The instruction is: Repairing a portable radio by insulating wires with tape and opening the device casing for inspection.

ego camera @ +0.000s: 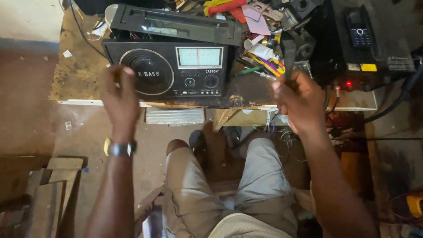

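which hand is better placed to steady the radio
Left, probably: the left hand is raised right beside the radio, near its speaker end. The right hand is off to the side, closed on a dark strap.

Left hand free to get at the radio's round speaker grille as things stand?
Probably yes. The left hand hovers just in front of the radio, partly overlapping the speaker grille, and nothing lies between them.

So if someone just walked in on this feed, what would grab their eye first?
Most likely the black radio with its round speaker, standing at the front edge of the bench, its back cover lifted off behind it. Next, the two raised hands: the left hand by the radio's left end, the right hand gripping a dark tool. A red light glows on the right.
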